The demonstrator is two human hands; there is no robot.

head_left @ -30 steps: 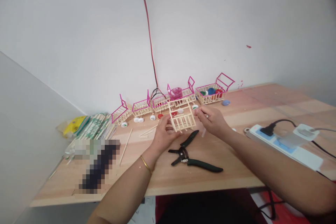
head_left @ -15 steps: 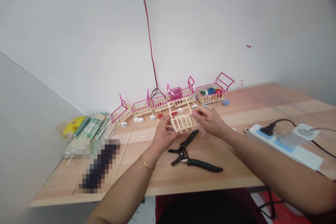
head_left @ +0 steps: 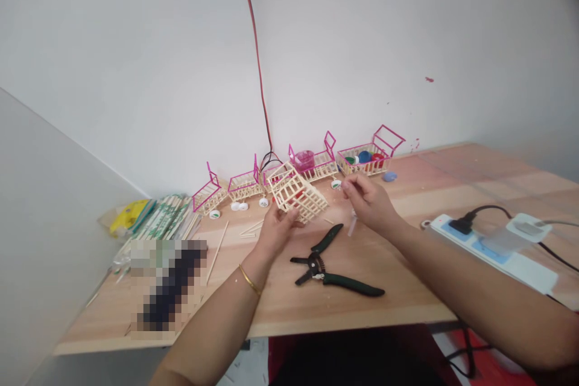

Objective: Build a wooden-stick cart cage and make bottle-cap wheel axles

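Head view: left grip point(head_left: 277, 230) holds the frame point(head_left: 303, 196) tilted, right grip point(head_left: 368, 200) stands apart

We have the frame, a lattice of thin sticks, raised over the tabletop point(head_left: 280, 307) in front of the carts point(head_left: 243, 184). Our left grip is closed on its lower left corner, with the thumb on the near side. Our right grip sits just to the right, apart from the frame, thumb and fingertips drawn close together; whether they pinch anything small, we cannot tell.

To handle the frame well, we judge a light hold best, taken where sticks cross rather than mid-stick, since such slim pieces could bend or part under pressure. We do well to steady it with the left grip alone while the right works at its free side, and to bring the right in slowly, so that its fingertips do not knock the slats. The pliers point(head_left: 315, 266) lie open just below; keeping the frame above them avoids a snag. Beside them, the clear strip point(head_left: 351, 224) is near our right wrist, easily brushed aside.
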